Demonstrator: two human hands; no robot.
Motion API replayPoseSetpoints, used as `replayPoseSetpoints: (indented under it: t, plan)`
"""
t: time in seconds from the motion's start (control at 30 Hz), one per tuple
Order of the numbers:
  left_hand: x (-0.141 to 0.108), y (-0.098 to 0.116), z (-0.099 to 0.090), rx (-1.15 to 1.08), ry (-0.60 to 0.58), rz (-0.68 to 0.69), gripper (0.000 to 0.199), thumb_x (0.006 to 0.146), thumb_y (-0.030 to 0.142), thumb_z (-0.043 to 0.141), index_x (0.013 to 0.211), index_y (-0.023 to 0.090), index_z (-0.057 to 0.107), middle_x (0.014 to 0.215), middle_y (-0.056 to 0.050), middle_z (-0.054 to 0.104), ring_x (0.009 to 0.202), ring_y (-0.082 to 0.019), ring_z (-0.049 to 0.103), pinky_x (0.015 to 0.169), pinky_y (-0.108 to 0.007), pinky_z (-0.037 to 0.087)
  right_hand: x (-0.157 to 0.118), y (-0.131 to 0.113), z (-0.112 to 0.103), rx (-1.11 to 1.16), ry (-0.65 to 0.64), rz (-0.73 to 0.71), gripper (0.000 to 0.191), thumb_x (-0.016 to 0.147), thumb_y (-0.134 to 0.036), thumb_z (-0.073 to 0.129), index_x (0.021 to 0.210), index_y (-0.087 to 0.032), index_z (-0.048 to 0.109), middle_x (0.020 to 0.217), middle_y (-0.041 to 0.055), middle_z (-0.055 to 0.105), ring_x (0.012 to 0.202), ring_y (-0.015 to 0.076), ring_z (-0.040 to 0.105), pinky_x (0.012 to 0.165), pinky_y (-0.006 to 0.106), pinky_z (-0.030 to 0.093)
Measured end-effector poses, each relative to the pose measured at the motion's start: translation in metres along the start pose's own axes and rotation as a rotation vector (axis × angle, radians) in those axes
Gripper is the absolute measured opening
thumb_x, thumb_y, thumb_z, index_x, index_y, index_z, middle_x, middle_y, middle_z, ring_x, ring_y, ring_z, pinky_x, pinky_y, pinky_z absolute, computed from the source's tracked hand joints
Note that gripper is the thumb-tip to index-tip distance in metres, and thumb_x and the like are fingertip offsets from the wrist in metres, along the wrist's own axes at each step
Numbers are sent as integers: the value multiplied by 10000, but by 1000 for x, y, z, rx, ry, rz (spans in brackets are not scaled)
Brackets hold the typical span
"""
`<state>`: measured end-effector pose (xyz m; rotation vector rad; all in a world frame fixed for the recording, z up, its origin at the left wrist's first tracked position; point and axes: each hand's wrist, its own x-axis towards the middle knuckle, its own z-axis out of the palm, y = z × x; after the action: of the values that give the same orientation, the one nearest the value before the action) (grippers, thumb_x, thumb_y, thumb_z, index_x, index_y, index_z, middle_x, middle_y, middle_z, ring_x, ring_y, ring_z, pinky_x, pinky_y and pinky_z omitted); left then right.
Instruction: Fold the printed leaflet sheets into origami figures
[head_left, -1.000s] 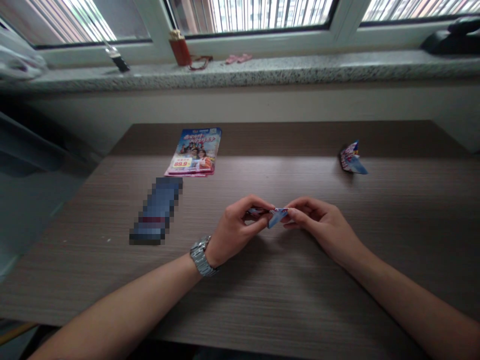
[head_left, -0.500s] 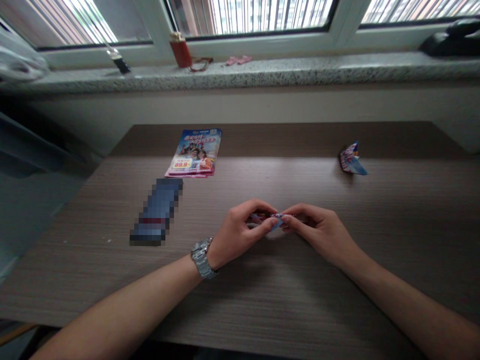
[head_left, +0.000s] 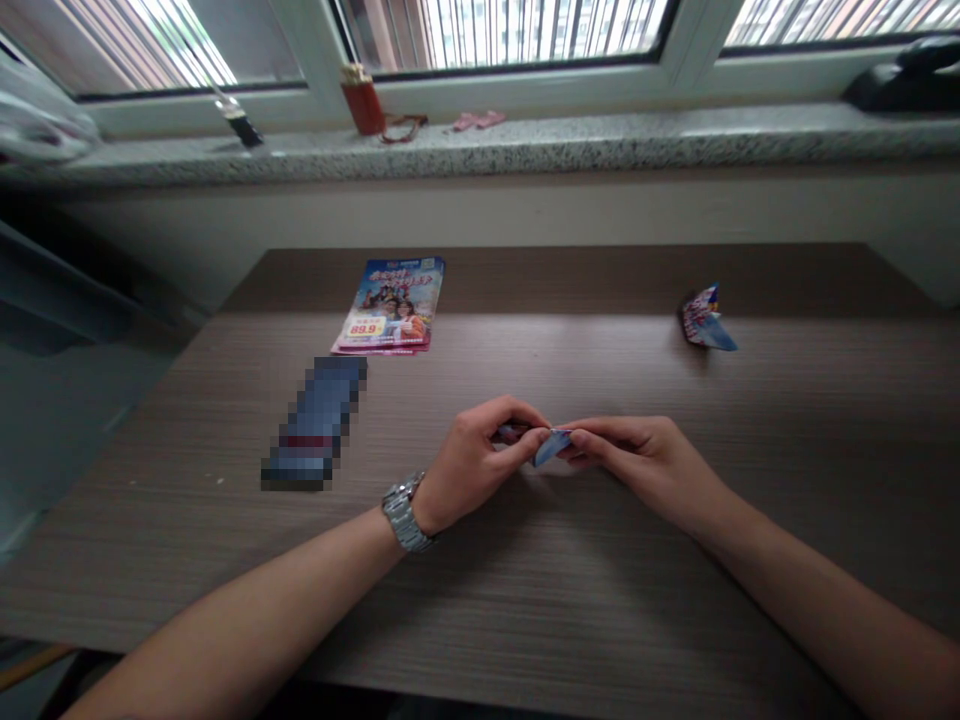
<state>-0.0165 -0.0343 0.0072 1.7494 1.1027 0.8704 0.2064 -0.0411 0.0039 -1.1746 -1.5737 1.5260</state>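
Just above the table, a small folded piece of printed paper [head_left: 553,446] is pinched between my two hands. My left hand [head_left: 491,448], with a metal watch on its wrist, grips the paper's left side between thumb and fingers. On the other side, the thumb and fingertips of my right hand [head_left: 637,452] close on the right edge. A light blue face of the paper shows between the thumbs; fingers cover much of the rest. Farther back on the right stands a folded paper piece [head_left: 706,320] in similar colours.
A stack of printed flyers [head_left: 394,305] lies at the back left of the brown table [head_left: 525,590]. Nearer to me is a pixelated dark flat object [head_left: 315,425]. On the stone windowsill [head_left: 600,145] stands a red container [head_left: 363,103] with a strap.
My right hand's fingers have straightened slightly and shifted on the paper. More of its light blue face now shows. My left hand has barely moved.
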Motion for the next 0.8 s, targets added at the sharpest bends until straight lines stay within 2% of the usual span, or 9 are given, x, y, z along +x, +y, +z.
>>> replayPoseSetpoints:
  t: [0.17, 0.33, 0.5, 0.6, 0.8]
  plan:
    - [0, 0, -1, 28, 16, 8, 146, 943, 307, 658, 949, 170, 711, 892, -16, 712, 816, -125, 651, 726, -208, 482, 0, 1, -1, -4, -36, -1, 304, 951, -440, 608, 1077, -218, 773, 1021, 47, 790, 903, 206, 748, 843, 335, 607]
    - [-1, 3, 0, 76, 27, 61, 127, 945, 287, 658, 929, 170, 706, 876, -10, 699, 800, -117, 638, 700, -198, 474, -1, 0, 4, -149, 17, -55, 256, 938, -423, 638, 1081, -240, 746, 1013, 24, 781, 919, 190, 727, 812, 282, 573]
    - [-3, 4, 3, 78, -15, 134, 89, 942, 245, 662, 937, 166, 701, 876, -4, 681, 776, -96, 625, 694, -175, 482, -4, -4, 7, -378, 78, -188, 181, 953, -366, 631, 939, -225, 744, 827, -1, 764, 725, 144, 691, 644, 228, 502]
    - [-3, 4, 4, 69, -25, 130, 100, 949, 250, 653, 944, 162, 698, 880, -5, 681, 782, -95, 631, 690, -168, 490, -5, -5, 7, -481, 81, -267, 167, 974, -317, 607, 932, -219, 736, 798, -11, 753, 686, 123, 670, 632, 219, 465]
    - [-2, 4, 2, 80, -29, 122, 98, 943, 254, 663, 925, 167, 703, 876, -2, 699, 786, -97, 633, 698, -169, 478, -5, -5, 2, -438, 16, -249, 182, 986, -319, 589, 965, -225, 743, 818, -14, 765, 713, 126, 699, 645, 207, 475]
